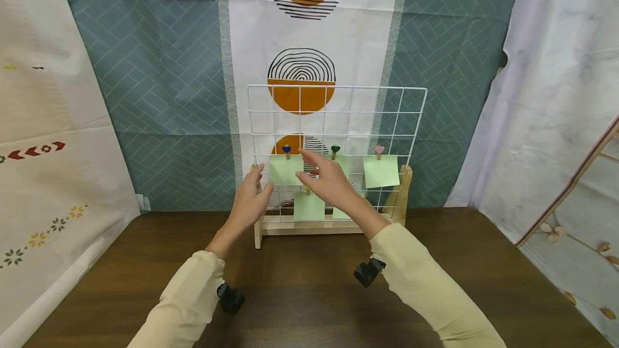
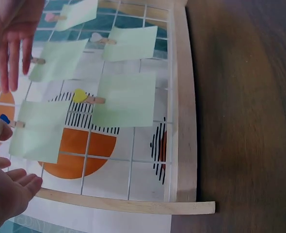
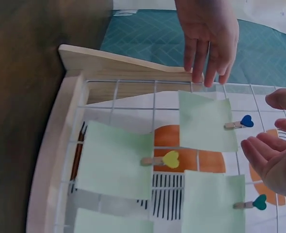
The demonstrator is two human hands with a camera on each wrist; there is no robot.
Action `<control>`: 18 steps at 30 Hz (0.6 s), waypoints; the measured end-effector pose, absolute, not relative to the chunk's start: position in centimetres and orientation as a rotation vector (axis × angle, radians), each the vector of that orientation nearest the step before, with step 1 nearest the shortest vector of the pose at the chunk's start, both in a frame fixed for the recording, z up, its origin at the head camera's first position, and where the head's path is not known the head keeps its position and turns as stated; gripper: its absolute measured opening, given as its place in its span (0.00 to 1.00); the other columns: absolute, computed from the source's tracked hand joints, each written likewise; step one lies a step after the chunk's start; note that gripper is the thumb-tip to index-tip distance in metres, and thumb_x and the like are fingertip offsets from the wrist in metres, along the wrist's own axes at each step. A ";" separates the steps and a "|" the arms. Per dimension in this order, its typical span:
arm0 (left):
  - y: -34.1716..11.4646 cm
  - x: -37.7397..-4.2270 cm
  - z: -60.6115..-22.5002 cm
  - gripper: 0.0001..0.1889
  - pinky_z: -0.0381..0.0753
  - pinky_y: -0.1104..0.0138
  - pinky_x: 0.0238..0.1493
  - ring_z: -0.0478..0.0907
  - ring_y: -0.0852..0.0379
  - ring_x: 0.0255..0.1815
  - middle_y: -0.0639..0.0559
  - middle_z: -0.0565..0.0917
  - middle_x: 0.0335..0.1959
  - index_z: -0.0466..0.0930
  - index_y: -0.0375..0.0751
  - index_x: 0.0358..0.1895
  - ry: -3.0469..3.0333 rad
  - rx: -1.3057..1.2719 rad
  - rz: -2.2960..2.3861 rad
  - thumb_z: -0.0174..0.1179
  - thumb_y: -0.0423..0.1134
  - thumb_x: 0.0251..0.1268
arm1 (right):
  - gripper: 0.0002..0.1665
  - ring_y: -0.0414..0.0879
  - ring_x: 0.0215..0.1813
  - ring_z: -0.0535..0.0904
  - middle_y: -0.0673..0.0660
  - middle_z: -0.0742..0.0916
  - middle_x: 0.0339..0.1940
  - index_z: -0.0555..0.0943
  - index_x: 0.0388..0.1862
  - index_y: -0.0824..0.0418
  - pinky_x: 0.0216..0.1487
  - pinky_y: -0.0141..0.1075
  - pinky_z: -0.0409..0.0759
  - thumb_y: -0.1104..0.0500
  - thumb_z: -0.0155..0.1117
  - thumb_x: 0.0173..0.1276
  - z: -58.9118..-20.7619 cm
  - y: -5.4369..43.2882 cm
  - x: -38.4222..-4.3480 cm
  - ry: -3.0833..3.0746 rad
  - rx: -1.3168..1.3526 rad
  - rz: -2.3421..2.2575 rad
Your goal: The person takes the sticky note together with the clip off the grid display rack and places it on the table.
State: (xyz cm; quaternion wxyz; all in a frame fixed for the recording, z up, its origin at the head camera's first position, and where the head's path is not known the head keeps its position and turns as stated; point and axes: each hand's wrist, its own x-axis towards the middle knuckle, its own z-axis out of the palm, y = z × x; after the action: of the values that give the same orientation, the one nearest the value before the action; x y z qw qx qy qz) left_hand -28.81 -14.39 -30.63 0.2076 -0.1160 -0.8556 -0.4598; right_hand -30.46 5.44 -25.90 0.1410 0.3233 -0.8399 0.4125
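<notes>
A white wire grid panel (image 1: 333,113) stands upright in a wooden base (image 1: 333,226). Pale green paper notes hang on it from small wooden heart clips. My right hand (image 1: 331,179) is in front of the grid, beside the blue heart clip (image 3: 246,121) and its green note (image 1: 285,169); thumb and fingers are apart with nothing between them. My left hand (image 1: 249,197) is at the grid's left edge, fingers loosely extended and holding nothing. Below hangs a note (image 2: 126,99) on a yellow heart clip (image 3: 171,159). The green heart clip (image 1: 335,149) is right of the blue one.
Farther right on the grid hangs a note (image 1: 382,171) with a pink heart clip (image 1: 379,150). Another note with a white heart clip (image 2: 96,37) sits in the lower row. The base rests on a dark wooden table (image 1: 300,289), with a patterned curtain (image 1: 164,69) behind.
</notes>
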 end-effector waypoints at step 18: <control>-13.3 -31.2 -28.9 0.26 0.70 0.54 0.62 0.68 0.40 0.65 0.36 0.66 0.69 0.59 0.28 0.70 -2.342 -0.160 -1.423 0.44 0.33 0.72 | 0.23 0.54 0.57 0.78 0.61 0.80 0.61 0.72 0.67 0.65 0.53 0.43 0.77 0.59 0.53 0.75 -22.7 1.4 -33.9 -2.602 0.788 1.048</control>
State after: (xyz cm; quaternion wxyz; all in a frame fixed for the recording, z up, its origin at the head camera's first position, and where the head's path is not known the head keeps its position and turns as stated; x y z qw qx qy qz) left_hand -31.18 -13.33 -28.94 0.1968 -0.0573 -0.8365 -0.5082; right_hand -33.92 1.44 -22.71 0.1138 0.2688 -0.8871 0.3575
